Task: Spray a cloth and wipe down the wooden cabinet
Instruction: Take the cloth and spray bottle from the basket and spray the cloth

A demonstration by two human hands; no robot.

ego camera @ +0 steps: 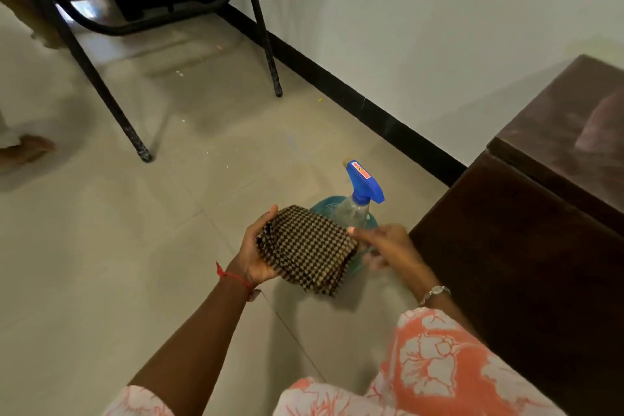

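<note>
Head view. Left hand (253, 257): palm turned up, fingers curled under and thumb over the near-left end of a folded checked cloth (304, 246), which it grasps and carries level above the tiled floor (101, 246); forearm reaches forward from lower centre, red thread (233, 275) tied round the wrist. Right hand (388, 245): blurred, back uppermost, thumb tip at the cloth's right edge, fingers loosely bent below it; whether it grips anything cannot be told. Right forearm comes in from the lower right, wristwatch (435, 292) on the wrist, orange-and-white floral sleeve (439, 365) above it. Checked cloth: brown-and-tan, folded in several layers, lying between the two hands, its far end overlapping a teal basket (324, 204) in the picture. Spray bottle (366, 184): clear body, blue trigger head, upright in the teal basket on the floor, just beyond the cloth and the right hand. Wooden cabinet (523, 263): dark brown, glossy top, standing at the right against the wall, its near corner just beside the right hand and the basket. Black skirting (371, 111) runs along the wall's foot. Black metal frame (101, 84), legs on the floor, upper left. A bare foot (30, 145) of another person at the left edge.
</note>
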